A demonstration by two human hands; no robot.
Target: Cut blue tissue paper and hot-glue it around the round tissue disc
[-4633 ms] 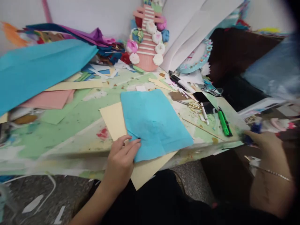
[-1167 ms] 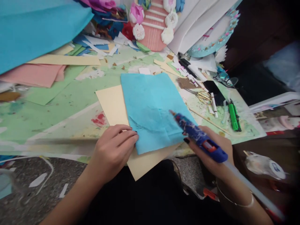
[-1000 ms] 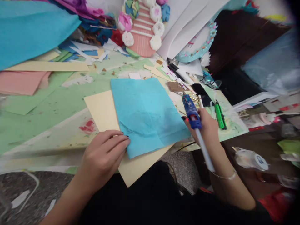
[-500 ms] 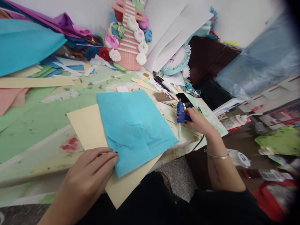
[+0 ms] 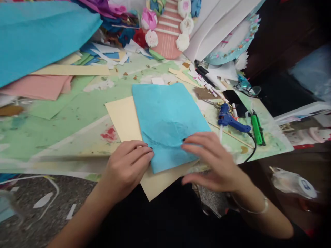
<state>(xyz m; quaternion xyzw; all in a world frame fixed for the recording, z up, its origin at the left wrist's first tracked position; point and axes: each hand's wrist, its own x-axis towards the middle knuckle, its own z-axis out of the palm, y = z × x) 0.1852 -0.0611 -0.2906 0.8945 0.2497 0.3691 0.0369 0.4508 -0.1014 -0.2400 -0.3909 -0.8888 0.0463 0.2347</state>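
Note:
A blue paper sheet, lightly wrinkled in its lower half, lies over a cream sheet that sticks out at the left and below. My left hand has its fingers together at the lower left edge of the blue paper, gripping it; the thumb is hidden. Over the lower right of the blue paper is my right hand, thumb apart from the fingers and nothing held. Its fingertips are at the paper's surface. To the right, a blue glue gun rests on the table with a glue stick in its back.
Scissors, a phone, a green utility knife and glasses lie on the right. The glue gun's black cord runs over the table edge. Paper scraps and a pink guitar-shaped craft are at the back.
My right hand has let go of the glue gun, leaving it on the table, and has come left to the blue paper. The left hand keeps its place on the paper. The view has shifted.

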